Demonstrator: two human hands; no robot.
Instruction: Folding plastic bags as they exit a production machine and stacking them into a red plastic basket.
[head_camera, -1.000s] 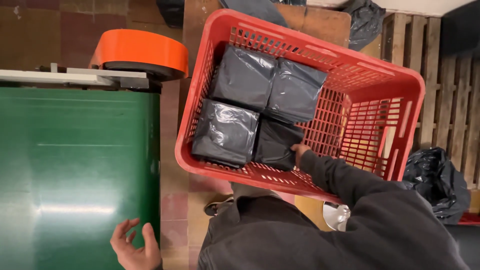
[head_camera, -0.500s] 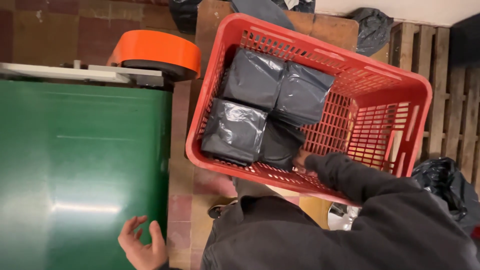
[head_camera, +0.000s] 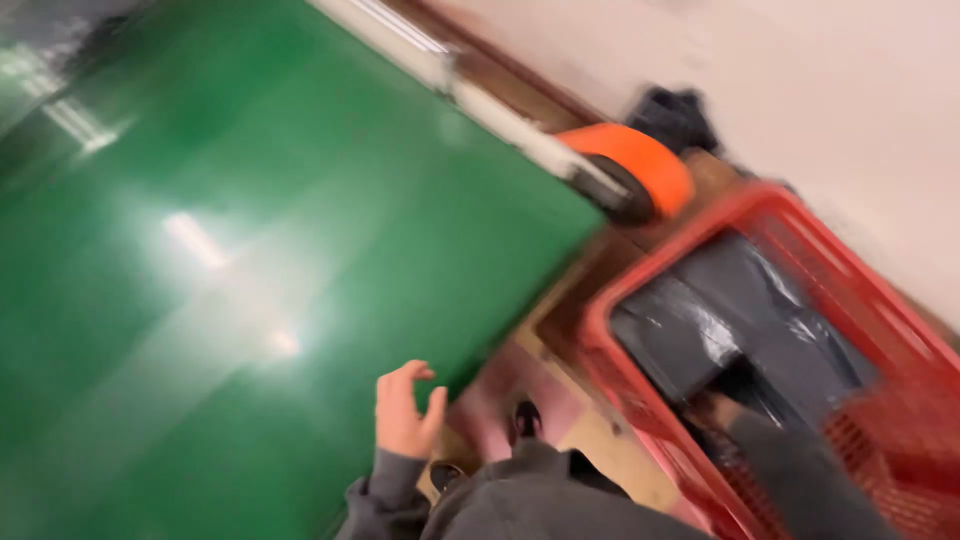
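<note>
Reaching into the red plastic lattice crate (head_camera: 905, 330), our right arm in its dark grey sleeve (head_camera: 800, 470) goes down among the dark grey plastic-wrapped parcels (head_camera: 740, 310) that lie packed side by side on the crate floor. The right hand itself is hidden where the sleeve ends against the parcels, in the gap between them and the near wall, so we cannot tell whether its fingers are spread or already pinching a wrapper. We judge the step in hand to be the taking up of one parcel; none looks lifted clear yet. The frame is heavily motion-blurred, so fine contact is not readable.

Our left hand (head_camera: 405, 410) hangs empty, fingers loosely curled and apart, over the near edge of the glossy green conveyor belt (head_camera: 250, 250), touching nothing that we can make out.

Judgement on the next move: it calls for a firm hold on slippery wrapping and a lift over the crate's near rim, then a swing left across the gap to the belt.

Surroundings: an orange rounded roller guard (head_camera: 640, 165) caps the belt's end just beside the crate's far corner, with a pale metal side rail (head_camera: 480, 100) leading to it. Reddish floor tiles and a dark shoe (head_camera: 525, 420) show below, between belt and crate. The crate rim and the orange guard are the likeliest snags.
</note>
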